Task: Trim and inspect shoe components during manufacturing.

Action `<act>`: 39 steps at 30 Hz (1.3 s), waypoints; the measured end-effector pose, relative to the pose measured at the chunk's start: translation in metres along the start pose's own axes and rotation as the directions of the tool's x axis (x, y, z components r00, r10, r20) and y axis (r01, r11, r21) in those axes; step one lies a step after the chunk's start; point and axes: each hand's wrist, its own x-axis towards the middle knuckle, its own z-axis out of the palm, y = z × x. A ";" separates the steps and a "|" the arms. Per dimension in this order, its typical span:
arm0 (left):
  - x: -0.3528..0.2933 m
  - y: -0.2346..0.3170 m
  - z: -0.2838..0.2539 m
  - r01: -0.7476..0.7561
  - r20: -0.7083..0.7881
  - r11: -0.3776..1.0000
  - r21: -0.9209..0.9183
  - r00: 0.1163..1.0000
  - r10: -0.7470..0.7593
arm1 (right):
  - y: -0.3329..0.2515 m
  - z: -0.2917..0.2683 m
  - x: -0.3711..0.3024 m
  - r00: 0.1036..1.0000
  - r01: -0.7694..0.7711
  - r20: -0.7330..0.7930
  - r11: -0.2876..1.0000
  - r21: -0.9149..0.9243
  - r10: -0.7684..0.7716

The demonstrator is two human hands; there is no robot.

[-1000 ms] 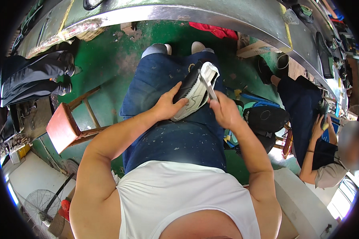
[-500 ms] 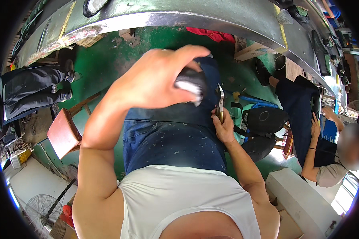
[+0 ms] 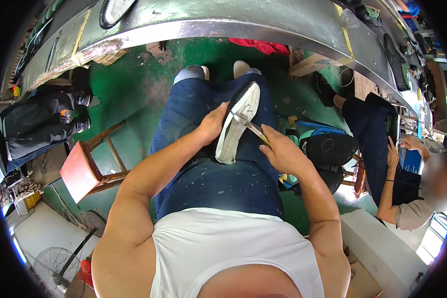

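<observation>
Across my thighs lies a black shoe upper (image 3: pixel 241 131), its pale underside facing up and its dark edge showing along the left side and the tip. My left hand (image 3: pixel 214 123) is closed on the shoe's left edge. The fingers under it are hidden. In my right hand (image 3: pixel 284 150) is what looks like a pair of pincers (image 3: pixel 257 130), gripped by the yellowish handle. Its metal head touches the pale underside near the shoe's middle.
A metal-edged workbench (image 3: pixel 193 26) curves along the far side, with another shoe piece (image 3: pixel 115 11) on it. On the left stands a reddish stool (image 3: pixel 79 171); a black bag (image 3: pixel 328 149) hangs at my right. Another person (image 3: pixel 407 198) sits at far right.
My left hand has brought the shoe down onto my lap, pale side up. My right hand has swung the pincers leftward onto it. My legs have parted.
</observation>
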 end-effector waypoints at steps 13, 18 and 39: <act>-0.008 0.009 -0.001 0.038 0.023 0.978 -0.207 0.999 -0.034 | -0.006 0.049 0.022 0.978 -0.178 -0.068 0.954 0.244 0.200; -0.005 -0.002 0.005 -0.142 -0.109 0.976 0.164 0.981 0.161 | 0.017 0.053 0.018 0.881 -0.461 0.396 0.280 0.842 0.259; -0.006 0.034 0.008 0.043 -0.079 0.709 0.704 0.997 0.019 | 0.030 0.011 0.050 0.985 -0.144 -0.032 0.914 0.378 0.169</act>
